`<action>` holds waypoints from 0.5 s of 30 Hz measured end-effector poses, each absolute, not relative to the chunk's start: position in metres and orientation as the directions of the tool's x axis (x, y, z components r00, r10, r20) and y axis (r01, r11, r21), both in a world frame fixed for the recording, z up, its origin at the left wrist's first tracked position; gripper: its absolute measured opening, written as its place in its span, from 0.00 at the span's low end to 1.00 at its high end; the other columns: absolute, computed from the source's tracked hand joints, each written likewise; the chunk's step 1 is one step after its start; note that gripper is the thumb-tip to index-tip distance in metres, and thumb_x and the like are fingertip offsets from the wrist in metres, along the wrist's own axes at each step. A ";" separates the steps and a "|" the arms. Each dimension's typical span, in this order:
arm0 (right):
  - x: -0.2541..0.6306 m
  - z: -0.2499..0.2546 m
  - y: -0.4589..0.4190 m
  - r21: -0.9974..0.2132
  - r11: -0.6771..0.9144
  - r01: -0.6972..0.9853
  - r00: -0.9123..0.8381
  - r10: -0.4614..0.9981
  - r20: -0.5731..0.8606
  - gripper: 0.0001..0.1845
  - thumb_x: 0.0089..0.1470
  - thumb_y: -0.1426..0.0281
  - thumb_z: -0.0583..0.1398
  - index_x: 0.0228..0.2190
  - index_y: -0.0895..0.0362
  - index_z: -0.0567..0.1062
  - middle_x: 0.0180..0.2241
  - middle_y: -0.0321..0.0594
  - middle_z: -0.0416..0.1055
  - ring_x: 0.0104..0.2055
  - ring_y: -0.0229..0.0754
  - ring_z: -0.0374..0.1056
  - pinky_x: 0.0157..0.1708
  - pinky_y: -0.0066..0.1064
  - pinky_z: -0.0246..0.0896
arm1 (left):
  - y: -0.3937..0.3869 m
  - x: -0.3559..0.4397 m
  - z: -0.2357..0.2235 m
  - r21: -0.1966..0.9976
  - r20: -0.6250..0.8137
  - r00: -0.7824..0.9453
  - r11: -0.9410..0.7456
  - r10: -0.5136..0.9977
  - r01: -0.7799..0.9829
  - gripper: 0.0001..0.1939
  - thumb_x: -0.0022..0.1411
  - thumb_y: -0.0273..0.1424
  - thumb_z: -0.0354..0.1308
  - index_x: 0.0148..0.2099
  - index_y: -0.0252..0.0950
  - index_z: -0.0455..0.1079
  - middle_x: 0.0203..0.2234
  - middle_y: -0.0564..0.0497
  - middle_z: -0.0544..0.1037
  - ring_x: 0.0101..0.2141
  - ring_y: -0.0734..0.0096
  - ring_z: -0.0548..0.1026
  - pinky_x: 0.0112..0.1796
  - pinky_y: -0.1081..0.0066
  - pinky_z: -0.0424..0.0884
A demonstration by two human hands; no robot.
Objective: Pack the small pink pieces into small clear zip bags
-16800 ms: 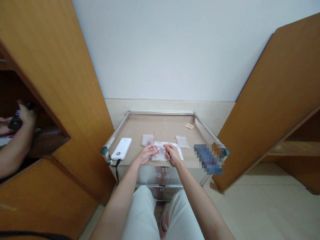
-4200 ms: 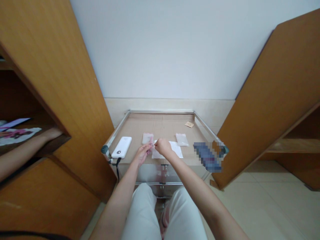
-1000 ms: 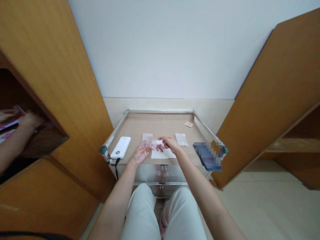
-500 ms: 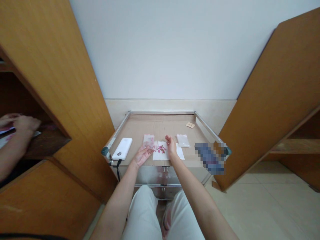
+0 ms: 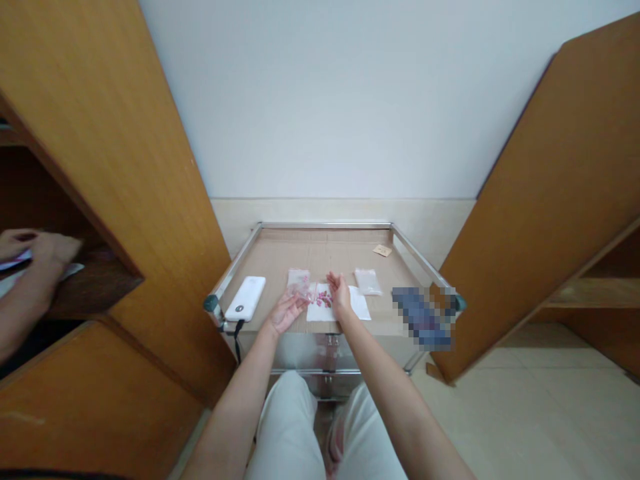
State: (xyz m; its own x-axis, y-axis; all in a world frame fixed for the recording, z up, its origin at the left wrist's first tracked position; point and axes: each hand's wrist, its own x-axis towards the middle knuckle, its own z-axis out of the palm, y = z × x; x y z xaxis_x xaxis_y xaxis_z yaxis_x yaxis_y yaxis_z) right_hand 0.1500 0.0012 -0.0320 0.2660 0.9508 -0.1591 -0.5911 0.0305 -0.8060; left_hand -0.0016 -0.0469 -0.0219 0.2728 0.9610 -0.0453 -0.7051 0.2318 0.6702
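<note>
Several small pink and dark red pieces (image 5: 323,299) lie on a white sheet of paper (image 5: 361,308) near the tray's front. At the paper's left edge, my left hand (image 5: 286,312) holds a small clear plastic bag (image 5: 302,291) between thumb and fingers. My right hand (image 5: 341,295) stands on its edge over the paper, fingers stretched out, close to the right of the pieces. It holds nothing visible. Behind the held bag lies another clear bag (image 5: 299,275) with some pink in it. A whitish filled bag (image 5: 369,282) rests to the right of my right hand.
A white phone-shaped device (image 5: 247,299) with a black cable lies at left on the metal-railed tray (image 5: 320,247). A tan label (image 5: 383,251) lies at back right, a blurred blue item (image 5: 423,317) at front right. Another person's hands (image 5: 47,250) are at the left cabinet.
My right hand has shifted slightly left over the paper, nearer the pink pieces. My left hand stays at the paper's left edge with the clear plastic bag.
</note>
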 end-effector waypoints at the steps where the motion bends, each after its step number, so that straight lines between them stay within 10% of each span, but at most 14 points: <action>1: 0.149 -0.033 0.002 -0.793 0.039 -0.608 0.269 0.950 -0.159 0.16 0.50 0.66 0.47 0.26 0.56 0.72 0.35 0.39 0.72 0.41 0.35 0.65 0.40 0.28 0.56 | -0.047 -0.001 -0.021 0.670 -0.042 0.273 0.230 0.961 -0.706 0.09 0.48 0.18 0.53 0.33 0.34 0.62 0.24 0.53 0.73 0.30 0.74 0.72 0.41 0.66 0.64; 15: 0.155 -0.028 -0.005 -0.761 0.067 -0.645 0.277 0.949 -0.152 0.17 0.52 0.67 0.46 0.25 0.56 0.72 0.32 0.37 0.73 0.38 0.34 0.66 0.43 0.29 0.54 | -0.048 -0.001 -0.020 0.672 -0.039 0.285 0.236 0.958 -0.702 0.10 0.48 0.18 0.53 0.34 0.34 0.63 0.25 0.52 0.73 0.31 0.74 0.72 0.40 0.69 0.65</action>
State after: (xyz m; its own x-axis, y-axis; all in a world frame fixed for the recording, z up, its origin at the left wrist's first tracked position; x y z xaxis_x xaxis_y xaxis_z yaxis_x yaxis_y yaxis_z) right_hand 0.1551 -0.0053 -0.0281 0.2775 0.9487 -0.1516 -0.6451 0.0671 -0.7612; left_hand -0.0013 -0.0481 -0.0197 0.2850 0.9577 -0.0389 -0.7020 0.2362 0.6718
